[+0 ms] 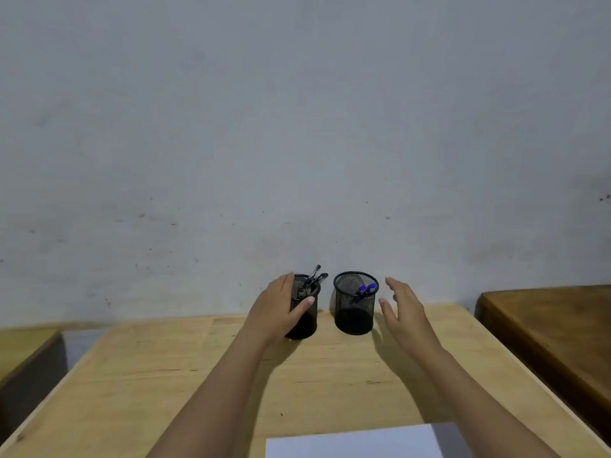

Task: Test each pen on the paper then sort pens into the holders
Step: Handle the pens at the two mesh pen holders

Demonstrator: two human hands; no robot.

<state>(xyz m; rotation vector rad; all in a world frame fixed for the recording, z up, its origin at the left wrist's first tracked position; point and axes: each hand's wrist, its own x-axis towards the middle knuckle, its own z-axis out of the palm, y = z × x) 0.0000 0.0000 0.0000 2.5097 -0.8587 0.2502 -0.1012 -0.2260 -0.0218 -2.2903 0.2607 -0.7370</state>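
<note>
Two black mesh pen holders stand at the far edge of the wooden table (165, 375), close to the wall. The left holder (305, 320) contains several black pens (314, 279) that stick out above its rim. My left hand (277, 312) is wrapped around this holder's left side. The right holder (354, 304) has blue-capped pens (365, 290) inside. My right hand (403, 309) hovers just right of it with fingers spread, not touching it. A white sheet of paper (357, 441) lies at the near edge of the table.
A grey wall (297, 127) rises right behind the holders. A darker wooden table (555, 325) stands to the right, and another piece of furniture (26, 358) sits at the left, each separated by a gap.
</note>
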